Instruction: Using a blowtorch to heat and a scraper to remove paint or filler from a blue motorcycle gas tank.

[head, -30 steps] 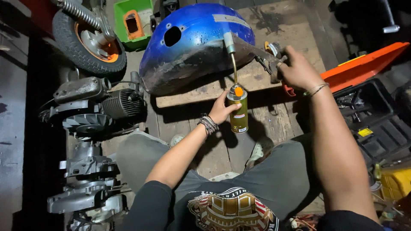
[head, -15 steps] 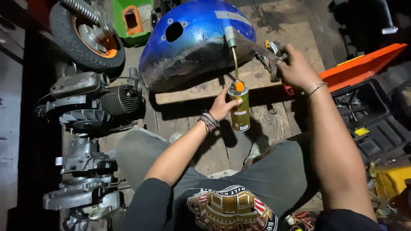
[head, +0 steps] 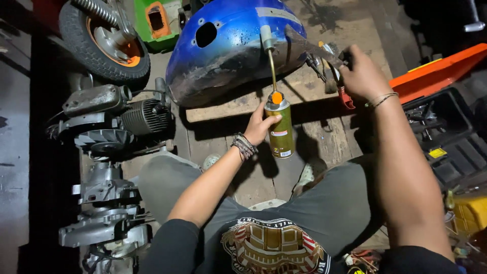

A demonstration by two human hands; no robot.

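Note:
My left hand (head: pixel 262 123) grips a yellow-green gas canister (head: pixel 280 129) with an orange knob and a long torch nozzle (head: pixel 269 50) pointing up at a blue, scorched metal body panel (head: pixel 231 45). The panel lies on a wooden plank (head: pixel 243 104). At the panel's right end my right hand (head: pixel 361 76) is closed on a red-handled tool (head: pixel 345 94), partly hidden by the fingers. My knees sit below both hands.
A small wheel with an orange rim (head: pixel 104 43) and a green box (head: pixel 157 23) lie at the top left. Engine parts (head: pixel 109 127) line the left side. An orange board (head: pixel 441 71) and a black tool case (head: pixel 446 137) are on the right.
The view has shifted slightly; my left hand with the canister stays under the panel, and my right hand stays at the panel's right end with the tool.

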